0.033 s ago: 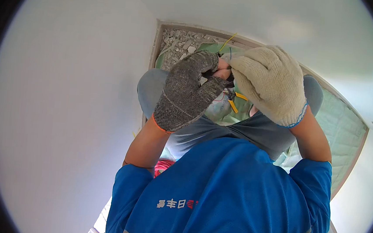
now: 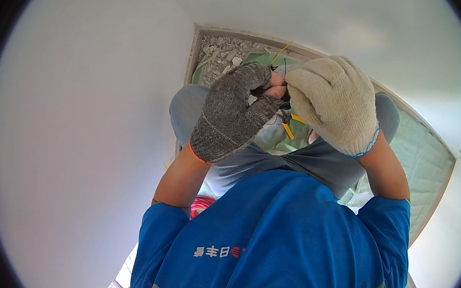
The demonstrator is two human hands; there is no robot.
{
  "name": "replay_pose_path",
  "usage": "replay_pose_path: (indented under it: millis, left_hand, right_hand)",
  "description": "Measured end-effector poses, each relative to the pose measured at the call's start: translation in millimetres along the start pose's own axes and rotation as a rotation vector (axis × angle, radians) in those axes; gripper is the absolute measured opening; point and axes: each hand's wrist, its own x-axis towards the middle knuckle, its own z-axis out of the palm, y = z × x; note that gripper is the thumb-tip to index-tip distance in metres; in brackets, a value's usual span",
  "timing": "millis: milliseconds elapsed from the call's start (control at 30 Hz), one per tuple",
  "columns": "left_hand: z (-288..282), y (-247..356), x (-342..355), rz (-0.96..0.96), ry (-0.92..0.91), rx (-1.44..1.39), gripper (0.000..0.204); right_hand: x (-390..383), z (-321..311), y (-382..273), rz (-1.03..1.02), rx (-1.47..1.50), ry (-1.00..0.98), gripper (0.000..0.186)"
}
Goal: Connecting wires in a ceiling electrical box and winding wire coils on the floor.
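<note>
The left hand (image 2: 233, 114) meets the right hand (image 2: 334, 103) above the knees; rubble (image 2: 218, 54) apparently lies beyond.

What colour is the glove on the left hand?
Dark grey, with an orange cuff edge; the left hand shows in the head view.

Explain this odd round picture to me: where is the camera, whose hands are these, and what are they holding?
The camera is a wide fisheye lens worn on a person's head, looking down, so the picture is round and straight edges bend. No machine here: both hands are the person's own. The left hand wears a dark grey fingerless glove, the right hand a cream knitted one. They meet over the knees, pinching something small and dark between the fingertips; it is too hidden to name. A thin yellow wire sticks up behind them, and yellow tool handles show just below. Beneath lie a green sheet and grey rubble, between white walls.
</note>
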Motion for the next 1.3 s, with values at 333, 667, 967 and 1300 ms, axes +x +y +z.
replay_pose_path:
  millis: [333,667,967,1300]
  left_hand:
    - [-11.4,0.0,9.9,-0.077,-0.143,-0.348,0.016]
    - [-11.4,16.7,23.3,-0.212,0.11,-0.607,0.015]
    - [-7.2,27.7,17.8,-0.093,0.129,-0.595,0.016]
    - [-13.6,5.6,30.1,0.052,-0.12,-1.028,0.021]
  right_hand:
    - [-6.6,2.2,9.6,0.871,1.513,-0.245,0.023]
    - [-6.2,-9.4,14.8,0.66,1.206,-0.095,0.047]
    - [-4.0,-20.7,-3.7,0.782,1.081,-0.178,0.028]
    - [-7.0,-50.4,-17.8,0.486,0.919,0.052,0.009]
